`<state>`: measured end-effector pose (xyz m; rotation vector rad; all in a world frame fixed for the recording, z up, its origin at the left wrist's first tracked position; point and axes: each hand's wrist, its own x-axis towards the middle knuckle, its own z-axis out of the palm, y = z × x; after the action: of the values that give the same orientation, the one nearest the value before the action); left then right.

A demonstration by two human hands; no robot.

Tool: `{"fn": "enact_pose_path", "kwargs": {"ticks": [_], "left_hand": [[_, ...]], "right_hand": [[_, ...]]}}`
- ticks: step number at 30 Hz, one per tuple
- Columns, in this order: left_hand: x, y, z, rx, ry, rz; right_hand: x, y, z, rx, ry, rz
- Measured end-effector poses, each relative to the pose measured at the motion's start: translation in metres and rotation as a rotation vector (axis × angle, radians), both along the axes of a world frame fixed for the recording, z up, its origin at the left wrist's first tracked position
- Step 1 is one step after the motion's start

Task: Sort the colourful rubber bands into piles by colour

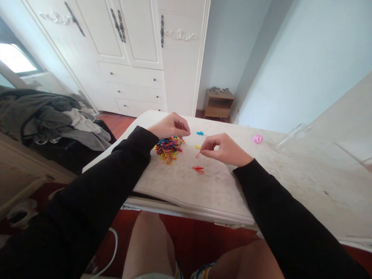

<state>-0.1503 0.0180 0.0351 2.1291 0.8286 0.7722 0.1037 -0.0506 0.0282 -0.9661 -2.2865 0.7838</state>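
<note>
Loop (197,155), thin and reddish, hangs pinched in the right hand (224,149); whether the left hand (172,126) grips anything is unclear.

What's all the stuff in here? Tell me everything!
Table: 1, whitish, centre and right
Heap of bits: 1, multicoloured, tabletop left
Blue bunch: 1, blue, mid-tabletop, farther
Yellow bit: 1 showing, yellow, mid-tabletop
Red bunch: 1, red, mid-tabletop, nearer
Held bit: 1, reddish, above tabletop
Pink thing: 1, pink, tabletop right
Clear thing: 1, colourless, tabletop far right
Wardrobe: 1, white, back
Handles: 4, dark, on wardrobe
Small cabinet: 1, brown, back
Clothes pile: 1, mostly grey, left
Cord: 1, white, bottom left
Walls: 2+, pale blue, back
Floor: 1, reddish brown, below
Socks: 2, striped, below table
Sleeves: 2, black, both arms
Legs: 2, bare, below table
Left hand: 1, bare, by heap
Right hand: 1, bare, pinching held bit
</note>
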Motion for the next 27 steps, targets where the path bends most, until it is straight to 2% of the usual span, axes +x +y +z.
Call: {"fn": "enact_pose_path", "kwargs": {"ticks": [3, 10, 14, 20, 23, 27], "left_hand": [[0.001, -0.001, 0.001, -0.012, 0.010, -0.006], [0.000, 0.000, 0.002, -0.021, 0.040, -0.024], [-0.002, 0.004, -0.002, 0.015, 0.082, -0.018], [-0.005, 0.009, -0.008, 0.121, 0.166, -0.056], [-0.005, 0.010, -0.010, 0.165, 0.192, -0.093], [-0.007, 0.014, -0.012, 0.233, 0.238, -0.047]], "right_hand": [[-0.002, -0.001, -0.002, -0.056, -0.065, 0.096], [0.000, 0.000, -0.006, -0.091, -0.155, 0.201], [-0.001, 0.000, -0.008, -0.063, -0.165, 0.161], [-0.006, 0.004, -0.015, 0.156, -0.134, 0.010], [-0.008, 0.005, -0.017, 0.179, -0.133, -0.004], [-0.008, 0.005, -0.018, 0.180, -0.132, 0.005]]}}
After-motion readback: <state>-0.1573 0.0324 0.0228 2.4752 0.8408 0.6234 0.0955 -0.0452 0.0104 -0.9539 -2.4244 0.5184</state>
